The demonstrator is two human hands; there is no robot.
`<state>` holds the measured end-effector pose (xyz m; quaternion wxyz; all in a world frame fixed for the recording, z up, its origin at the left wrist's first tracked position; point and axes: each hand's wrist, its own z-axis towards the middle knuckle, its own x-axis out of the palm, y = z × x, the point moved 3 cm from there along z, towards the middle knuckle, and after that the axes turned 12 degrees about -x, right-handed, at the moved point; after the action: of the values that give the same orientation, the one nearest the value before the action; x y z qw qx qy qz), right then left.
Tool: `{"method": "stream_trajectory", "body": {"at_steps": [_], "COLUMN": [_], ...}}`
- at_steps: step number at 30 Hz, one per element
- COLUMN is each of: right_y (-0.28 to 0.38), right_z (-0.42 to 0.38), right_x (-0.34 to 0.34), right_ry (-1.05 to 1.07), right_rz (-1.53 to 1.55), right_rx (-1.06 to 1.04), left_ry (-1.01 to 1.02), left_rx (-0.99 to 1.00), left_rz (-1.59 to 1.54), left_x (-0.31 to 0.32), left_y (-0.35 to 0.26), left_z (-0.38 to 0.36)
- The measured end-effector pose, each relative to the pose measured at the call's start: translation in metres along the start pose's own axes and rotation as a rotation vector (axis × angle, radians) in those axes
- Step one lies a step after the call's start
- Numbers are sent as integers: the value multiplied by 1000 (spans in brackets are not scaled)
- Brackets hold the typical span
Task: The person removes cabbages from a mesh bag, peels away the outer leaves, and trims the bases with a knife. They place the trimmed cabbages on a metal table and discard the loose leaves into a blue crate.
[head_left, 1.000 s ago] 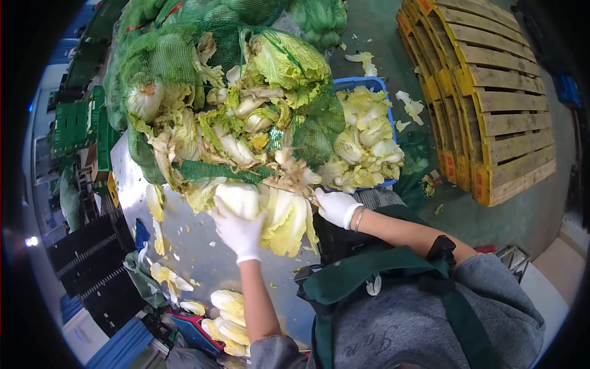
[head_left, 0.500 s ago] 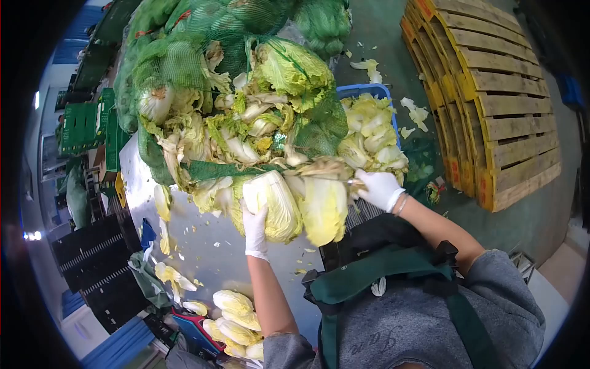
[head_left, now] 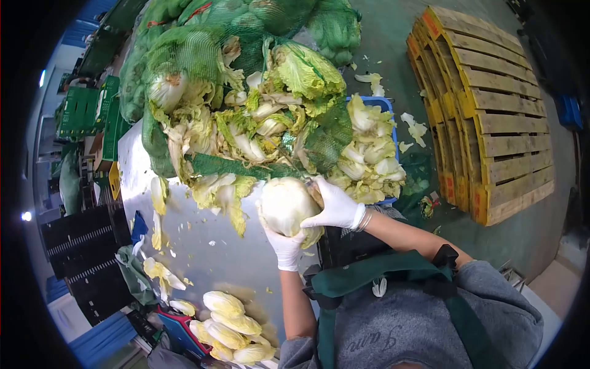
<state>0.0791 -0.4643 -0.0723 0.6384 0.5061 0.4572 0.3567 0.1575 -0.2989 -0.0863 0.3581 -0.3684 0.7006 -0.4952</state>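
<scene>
A trimmed napa cabbage (head_left: 284, 206) is held over the metal table with its pale cut base turned toward me. My left hand (head_left: 286, 247), in a white glove, grips it from below. My right hand (head_left: 335, 206), also gloved, is closed round its right side, fingers at the top edge. A small dark thing shows by the right fingertips, too little of it to name. Just beyond, an opened green net bag (head_left: 329, 144) spills wilted outer leaves (head_left: 246, 138). Loose leaves (head_left: 224, 194) hang over the bag's near edge, left of the cabbage.
Behind stand more full net bags (head_left: 264, 18). A blue crate (head_left: 388, 111) of discarded leaves is to the right, with stacked wooden pallets (head_left: 501, 117) beyond it. Several cleaned cabbages (head_left: 230, 326) lie at the table's near left. Scraps dot the metal table (head_left: 203, 258).
The cabbage has been turned so its base faces up toward me. My right hand has come left onto it. The loose leaves that hung between my hands are gone from there.
</scene>
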Motion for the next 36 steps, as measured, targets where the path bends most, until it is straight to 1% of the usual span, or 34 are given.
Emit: {"method": "stream_trajectory", "body": {"at_steps": [3, 6, 7, 10, 11, 14, 15, 16, 18, 20, 21, 23, 24, 25, 26, 27, 28, 29, 30, 32, 33, 34, 36], "right_y": [-14, -27, -30, -36, -36, -38, -26, -35, -28, -25, -22, -15, -14, -13, -15, -16, -12, -8, -3, -2, -3, -4, -1], "right_z": [-3, 1, 2, 3, 2, 1, 3, 3, 7, 8, 5, -1, -8, -19, -26, -33, -38, -45, -48, -58, -62, -66, -72], "right_x": [6, 10, 11, 21, 20, 14, 4, -1, -14, -26, -31, -39, -39, -36, -34, -30, -28, -24, -19, -3, 3, 9, 18], "right_ry": [59, -79, -107, -109, -165, -169, -181, -192, -196, -82, -21, 92, 149, 65, -16, -99, -181, -182, -135, 66, 96, 126, 102], "right_rz": [32, 54, 76, -31, -5, 118, 79, 14, -20, -132, -188, -401, -502, -588, -603, -614, -626, -468, -366, -354, -320, -285, -249], "right_rx": [41, -49, -7, 87, 52, -10, -16, -25, -31, 99, 167, 330, 415, 324, 263, 205, 150, 183, 97, 56, 93, 128, 105], "left_ry": [23, 39, 36, 67, 85, 140, 182, 225, 287, 328, 369, 448, 451, 451, 448, 510, 455, 396, 333, 170, 95, 76, 24], "left_rx": [-15, -53, -65, -65, -59, -165, -188, -208, -255, -316, -313, -302, -300, -297, -289, -281, -201, -121, -40, 20, 53, 68, 100], "left_rz": [-55, -102, -97, -111, -120, -174, -188, -203, -229, -256, -195, -66, 61, 186, 310, 417, 585, 750, 914, 1098, 1190, 1218, 1264], "left_x": [-5, -9, -9, -8, -8, -18, -18, -17, -16, -16, -22, -42, -48, -52, -54, -55, -54, -51, -48, -37, -32, -29, -18], "left_y": [3, -1, -1, -8, -9, 2, 3, 2, -3, -12, -10, -5, -5, -6, -7, -13, -25, -40, -53, -70, -72, -61, -39], "left_z": [-6, -13, -16, -23, -23, -31, -33, -35, -34, -28, -21, 5, 15, 25, 36, 43, 43, 40, 38, 24, 15, 6, -5]}}
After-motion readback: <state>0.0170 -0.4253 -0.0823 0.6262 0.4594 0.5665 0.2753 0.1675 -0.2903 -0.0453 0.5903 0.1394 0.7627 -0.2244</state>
